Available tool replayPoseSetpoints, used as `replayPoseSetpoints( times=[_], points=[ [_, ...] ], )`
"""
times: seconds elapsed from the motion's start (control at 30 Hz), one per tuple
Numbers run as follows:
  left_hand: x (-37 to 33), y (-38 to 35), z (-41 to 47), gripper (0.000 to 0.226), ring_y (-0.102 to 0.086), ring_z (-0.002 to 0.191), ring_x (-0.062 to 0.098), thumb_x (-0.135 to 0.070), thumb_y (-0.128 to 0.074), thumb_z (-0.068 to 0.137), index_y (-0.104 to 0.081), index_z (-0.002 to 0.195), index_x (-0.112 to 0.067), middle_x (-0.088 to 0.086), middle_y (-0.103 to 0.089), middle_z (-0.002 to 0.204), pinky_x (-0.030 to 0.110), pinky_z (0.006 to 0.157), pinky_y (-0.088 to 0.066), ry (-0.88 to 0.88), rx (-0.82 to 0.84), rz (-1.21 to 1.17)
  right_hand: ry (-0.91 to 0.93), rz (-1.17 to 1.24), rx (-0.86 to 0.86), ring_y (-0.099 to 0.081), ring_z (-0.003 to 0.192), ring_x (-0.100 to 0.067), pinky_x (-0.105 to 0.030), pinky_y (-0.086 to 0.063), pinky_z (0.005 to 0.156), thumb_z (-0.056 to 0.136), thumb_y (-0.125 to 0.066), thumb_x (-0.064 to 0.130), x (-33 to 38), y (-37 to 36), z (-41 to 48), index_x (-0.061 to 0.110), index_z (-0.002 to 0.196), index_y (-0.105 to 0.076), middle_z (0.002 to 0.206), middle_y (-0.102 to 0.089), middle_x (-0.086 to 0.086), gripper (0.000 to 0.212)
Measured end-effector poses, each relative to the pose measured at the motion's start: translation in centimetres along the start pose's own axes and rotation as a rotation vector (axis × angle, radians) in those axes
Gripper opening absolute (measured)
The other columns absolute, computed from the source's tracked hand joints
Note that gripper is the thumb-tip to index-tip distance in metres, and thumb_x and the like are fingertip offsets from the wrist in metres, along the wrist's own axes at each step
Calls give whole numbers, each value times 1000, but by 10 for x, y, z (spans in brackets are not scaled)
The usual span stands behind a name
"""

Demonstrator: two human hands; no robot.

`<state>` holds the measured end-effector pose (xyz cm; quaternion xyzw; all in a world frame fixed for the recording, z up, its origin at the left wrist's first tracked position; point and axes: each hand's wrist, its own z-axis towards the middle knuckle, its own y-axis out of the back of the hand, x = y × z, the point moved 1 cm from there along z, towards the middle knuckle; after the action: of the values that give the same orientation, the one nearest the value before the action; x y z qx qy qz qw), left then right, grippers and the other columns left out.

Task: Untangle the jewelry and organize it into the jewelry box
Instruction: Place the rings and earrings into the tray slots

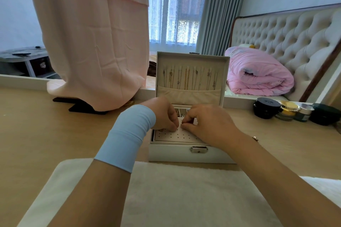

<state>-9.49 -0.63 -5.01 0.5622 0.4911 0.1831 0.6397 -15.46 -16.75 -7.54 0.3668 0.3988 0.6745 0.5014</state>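
Head view. I saw the white jewelry box [184, 155] at frame centre on the worktop [36, 134], its lid [191, 61] upright with necklaces [187, 79] hanging in a row inside. The left hand [163, 115], with a blue wristband [127, 134] on its forearm, and the right hand [208, 121] met over the box's perforated panel [177, 135], fingers curled and tips drawn together; whether they pinched anything I could not tell. A white cloth [175, 193] lay in the lower frame, touching the box front. Cosmetic jars [287, 110] stood at right; a small jewelry piece [255, 138] lay beside the right wrist.
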Motion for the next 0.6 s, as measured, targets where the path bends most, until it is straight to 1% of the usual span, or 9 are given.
replayPoseSetpoints(
  times=[0.13, 0.23, 0.33, 0.4, 0.5, 0.53, 0.6],
  points=[
    [-1, 1, -1, 13, -62, 89, 8, -28, -73, 84, -76, 97, -31, -15, -67, 88, 28, 89, -52, 6, 4, 3, 68, -43, 30, -59, 92, -7, -26, -37, 66, 92, -65, 45, 0, 3, 0, 34, 92, -75, 95, -65, 14, 14],
    [0, 1, 0, 13, -61, 88, 7, -28, -74, 84, -76, 96, -31, -15, -66, 88, 28, 88, -51, 10, 6, 0, 130, -57, 30, -61, 89, -8, -26, -39, 64, 92, -65, 42, 2, 2, -1, 32, 90, -77, 93, -66, 14, 16],
    [-1, 0, -1, 14, -61, 89, 7, -28, -73, 85, -76, 98, -30, -15, -67, 90, 28, 89, -51, 7, 9, -2, 122, -51, 132, -56, 88, -6, -22, -36, 61, 94, -61, 44, -1, 5, 0, 34, 95, -77, 96, -65, 16, 19],
    [-1, 0, -1, 15, -60, 88, 6, -28, -73, 85, -75, 99, -31, -16, -66, 89, 27, 90, -50, -2, -2, -9, 93, 11, 187, -55, 87, -4, -25, -40, 65, 95, -59, 44, -5, 8, 1, 35, 97, -77, 98, -66, 19, 20],
    [-2, 1, -2, 15, -59, 86, 2, -26, -71, 86, -74, 99, -33, -18, -65, 89, 26, 90, -50, -41, -45, -28, 1, 90, 197, -56, 87, -2, -32, -50, 80, 97, -58, 44, -14, 16, 4, 39, 102, -76, 105, -69, 22, 19],
    [-3, 1, -2, 15, -58, 84, 0, -26, -71, 86, -74, 98, -33, -18, -65, 90, 25, 89, -50, -57, -57, -39, -27, 97, 196, -55, 86, 0, -33, -50, 83, 97, -59, 44, -18, 20, 5, 40, 104, -76, 107, -69, 22, 19],
    [-6, 0, -2, 14, -56, 80, -1, -25, -70, 87, -75, 98, -33, -20, -63, 87, 22, 85, -47, -84, -66, -53, -68, 133, 215, -56, 82, 4, -27, -48, 81, 98, -60, 41, -27, 30, 6, 40, 105, -75, 105, -69, 23, 17]
  ],
)
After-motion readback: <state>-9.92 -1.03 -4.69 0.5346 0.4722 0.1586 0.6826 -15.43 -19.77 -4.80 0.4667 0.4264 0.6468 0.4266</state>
